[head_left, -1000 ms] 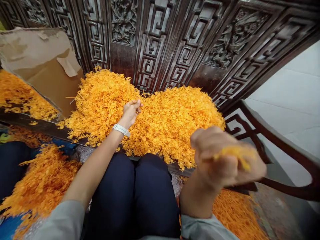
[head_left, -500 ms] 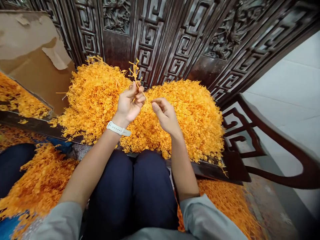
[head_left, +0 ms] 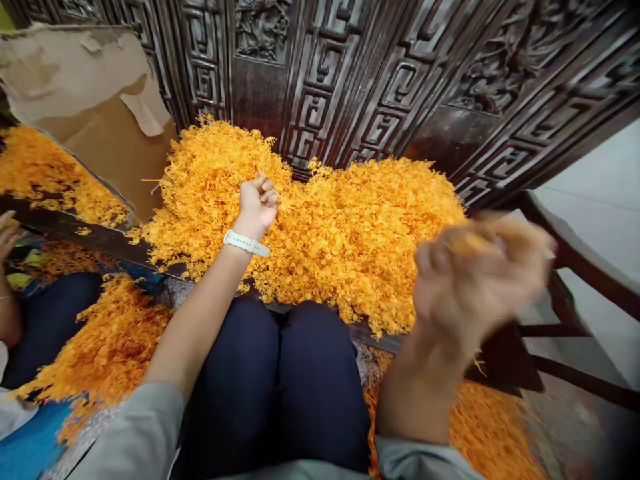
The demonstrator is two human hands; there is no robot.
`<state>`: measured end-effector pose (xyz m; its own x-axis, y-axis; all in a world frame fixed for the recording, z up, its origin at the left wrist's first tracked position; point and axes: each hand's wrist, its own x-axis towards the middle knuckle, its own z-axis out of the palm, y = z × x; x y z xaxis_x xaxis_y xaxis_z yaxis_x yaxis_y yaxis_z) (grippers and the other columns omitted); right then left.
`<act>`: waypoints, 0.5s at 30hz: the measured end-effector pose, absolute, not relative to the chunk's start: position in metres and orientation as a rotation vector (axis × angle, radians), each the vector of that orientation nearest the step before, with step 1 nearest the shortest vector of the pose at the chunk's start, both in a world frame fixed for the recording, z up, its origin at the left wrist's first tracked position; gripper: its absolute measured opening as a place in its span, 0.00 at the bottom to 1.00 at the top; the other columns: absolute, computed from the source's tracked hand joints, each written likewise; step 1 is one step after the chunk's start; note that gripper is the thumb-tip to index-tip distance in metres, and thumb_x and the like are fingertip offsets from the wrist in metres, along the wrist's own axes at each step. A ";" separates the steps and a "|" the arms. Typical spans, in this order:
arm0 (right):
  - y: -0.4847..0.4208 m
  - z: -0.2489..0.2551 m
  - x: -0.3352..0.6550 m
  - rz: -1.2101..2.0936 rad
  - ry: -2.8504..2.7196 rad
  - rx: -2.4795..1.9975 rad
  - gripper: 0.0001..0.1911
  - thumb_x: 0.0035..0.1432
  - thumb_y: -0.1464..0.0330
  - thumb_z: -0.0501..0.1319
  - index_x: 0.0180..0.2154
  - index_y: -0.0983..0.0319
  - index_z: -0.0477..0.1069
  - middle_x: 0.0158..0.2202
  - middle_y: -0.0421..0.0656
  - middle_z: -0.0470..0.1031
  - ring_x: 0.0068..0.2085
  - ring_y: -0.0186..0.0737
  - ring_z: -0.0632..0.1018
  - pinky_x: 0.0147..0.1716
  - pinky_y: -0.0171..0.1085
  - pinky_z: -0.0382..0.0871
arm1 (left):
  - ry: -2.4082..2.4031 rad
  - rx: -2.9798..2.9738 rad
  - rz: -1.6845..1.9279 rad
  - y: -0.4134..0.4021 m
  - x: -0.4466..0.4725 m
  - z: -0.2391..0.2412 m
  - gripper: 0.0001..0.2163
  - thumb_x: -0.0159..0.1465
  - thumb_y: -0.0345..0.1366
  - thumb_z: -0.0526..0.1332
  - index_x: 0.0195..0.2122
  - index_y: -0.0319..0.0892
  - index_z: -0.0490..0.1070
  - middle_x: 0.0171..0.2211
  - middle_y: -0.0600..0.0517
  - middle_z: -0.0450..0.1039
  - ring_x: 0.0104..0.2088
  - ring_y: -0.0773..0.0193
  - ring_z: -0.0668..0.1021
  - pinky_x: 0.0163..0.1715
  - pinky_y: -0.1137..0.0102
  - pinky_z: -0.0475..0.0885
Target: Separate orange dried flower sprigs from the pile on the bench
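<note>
A big heap of orange sprigs [head_left: 350, 233] lies on a dark wooden seat in front of my knees. My left hand [head_left: 257, 203], with a white wristband [head_left: 245, 243], rests on the heap's left half, curled into a fist; what it holds is hidden. My right hand [head_left: 480, 273] is raised at the right, off the heap, and smeared by motion. An orange smear shows at its fingers, which I cannot make out.
A carved dark wood panel [head_left: 380, 73] stands behind the heap. Torn cardboard [head_left: 95, 127] leans at the left. More orange sprigs [head_left: 100, 340] cover the floor on both sides. A curved chair arm [head_left: 580, 263] is at the right. Another person's hand [head_left: 7, 235] shows at the left edge.
My left hand held a sprig up; it has dropped onto the heap as a fist. My right hand swung from the middle out to the right, toward me.
</note>
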<state>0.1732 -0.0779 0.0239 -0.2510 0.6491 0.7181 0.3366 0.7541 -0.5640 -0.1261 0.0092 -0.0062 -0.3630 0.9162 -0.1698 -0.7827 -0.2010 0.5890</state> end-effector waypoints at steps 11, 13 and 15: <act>-0.060 -0.031 0.103 1.518 -1.246 -0.628 0.27 0.58 0.60 0.60 0.59 0.55 0.64 0.56 0.50 0.74 0.46 0.43 0.80 0.44 0.45 0.79 | 0.598 0.285 1.838 -0.029 -0.082 0.039 0.17 0.77 0.31 0.50 0.27 0.43 0.59 0.19 0.58 0.52 0.15 0.74 0.54 0.15 0.77 0.54; -0.065 -0.023 0.091 1.437 -1.213 -0.584 0.30 0.58 0.58 0.61 0.61 0.52 0.59 0.59 0.49 0.72 0.50 0.44 0.80 0.47 0.46 0.79 | 0.607 0.326 1.830 -0.033 -0.070 0.043 0.17 0.77 0.32 0.50 0.28 0.43 0.60 0.19 0.58 0.52 0.15 0.74 0.55 0.15 0.77 0.55; -0.057 -0.011 0.084 1.307 -1.116 -0.611 0.26 0.64 0.51 0.58 0.59 0.51 0.58 0.55 0.48 0.71 0.47 0.43 0.79 0.43 0.45 0.79 | 0.611 0.382 1.803 -0.039 -0.057 0.046 0.17 0.77 0.34 0.52 0.28 0.43 0.60 0.19 0.58 0.52 0.16 0.74 0.55 0.16 0.77 0.56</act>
